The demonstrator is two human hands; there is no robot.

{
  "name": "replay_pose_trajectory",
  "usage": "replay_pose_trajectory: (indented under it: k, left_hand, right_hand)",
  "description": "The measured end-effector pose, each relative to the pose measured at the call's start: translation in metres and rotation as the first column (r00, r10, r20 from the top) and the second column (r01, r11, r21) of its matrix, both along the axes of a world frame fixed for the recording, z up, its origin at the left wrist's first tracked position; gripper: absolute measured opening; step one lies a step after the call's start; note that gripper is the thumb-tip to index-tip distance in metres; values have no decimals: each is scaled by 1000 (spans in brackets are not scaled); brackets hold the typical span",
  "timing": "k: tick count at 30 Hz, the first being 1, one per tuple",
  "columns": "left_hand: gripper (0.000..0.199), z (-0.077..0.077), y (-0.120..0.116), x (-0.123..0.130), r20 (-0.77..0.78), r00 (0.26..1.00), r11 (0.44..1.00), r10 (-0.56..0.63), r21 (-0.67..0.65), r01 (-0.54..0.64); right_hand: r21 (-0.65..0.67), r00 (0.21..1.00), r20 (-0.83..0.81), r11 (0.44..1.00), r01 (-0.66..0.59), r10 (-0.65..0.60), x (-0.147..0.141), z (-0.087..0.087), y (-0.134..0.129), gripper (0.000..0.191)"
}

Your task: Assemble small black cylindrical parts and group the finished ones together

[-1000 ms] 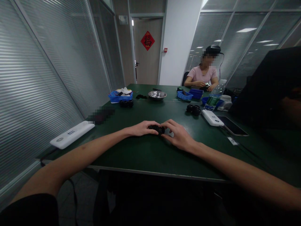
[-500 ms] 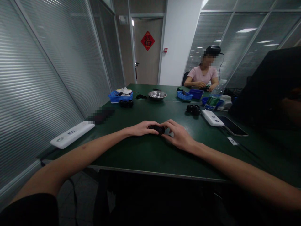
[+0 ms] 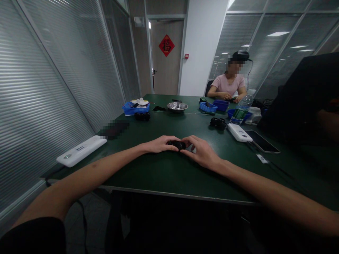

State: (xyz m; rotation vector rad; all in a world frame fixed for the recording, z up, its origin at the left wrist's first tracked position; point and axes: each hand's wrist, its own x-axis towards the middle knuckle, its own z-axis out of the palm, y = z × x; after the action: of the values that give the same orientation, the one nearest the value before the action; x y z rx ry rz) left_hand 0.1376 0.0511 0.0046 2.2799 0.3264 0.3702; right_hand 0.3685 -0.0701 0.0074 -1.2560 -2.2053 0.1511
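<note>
Between my hands, low over the green table (image 3: 159, 176), is a small black rounded object (image 3: 178, 144); its exact kind I cannot make out. My left hand (image 3: 161, 144) grips its left part, with thumb in front and fingers behind. At its right end, the thumb and fingers of my right hand (image 3: 200, 150) close around the edge. Part of the object is hidden by my fingers. Farther off, similar black round pieces lie in a cluster on the right (image 3: 218, 123) and another on the left (image 3: 142, 116).
A steel bowl (image 3: 177, 107) stands beyond my hands, with a blue basket (image 3: 131, 109) to its left and blue trays (image 3: 208, 107) to its right. White power banks (image 3: 82, 151), a phone (image 3: 262, 141) and a water bottle (image 3: 241, 108) flank the table. A co-worker (image 3: 229, 84) sits at the far right.
My right thumb and fingers have shifted slightly around the right end of the black object. My left hand stays put.
</note>
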Motion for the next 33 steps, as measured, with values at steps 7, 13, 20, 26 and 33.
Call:
replay_pose_trajectory:
  k: [7,13,20,26,33]
  left_hand:
    - [37,-2,2,1,11,1000,1000,-12,18,12]
    - [42,-1,2,1,1,1000,1000,-10,20,10]
    - [40,-3,2,1,20,1000,1000,-17,21,16]
    - [39,-3,2,1,9,1000,1000,-2,19,2]
    - [43,-2,1,0,9,1000,1000,-7,-9,8]
  right_hand:
    - [35,996,3,996,-85,85,-1,1,-1,34]
    - [-36,999,13,999,34,-33,-3,-1,1,34]
    - [16,998,49,999,-32,31,1,-1,1,34]
    - [18,999,22,999,-28,28,-1,-1,0,38]
    - [-53,998,26,997,54,-53,-3,-1,0,31]
